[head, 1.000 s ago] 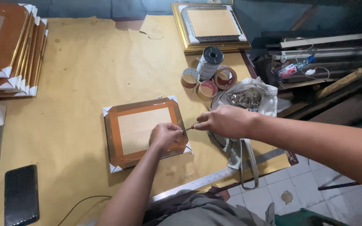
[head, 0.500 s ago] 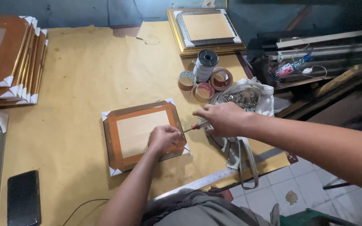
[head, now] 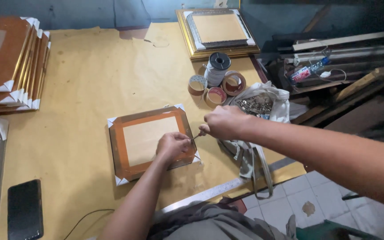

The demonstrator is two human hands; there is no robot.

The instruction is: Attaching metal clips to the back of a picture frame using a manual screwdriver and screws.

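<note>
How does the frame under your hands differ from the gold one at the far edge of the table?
The near frame is plain brown; the far frame has an ornate gold border. The near frame lies alone, turned slightly askew, with the left hand pressing on it; the far frame lies untouched, with a smaller silver frame on top. Both lie back-up with white corner protectors.

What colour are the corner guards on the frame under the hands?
White, on the brown-backed frame; the head view shows them clearly.
</note>
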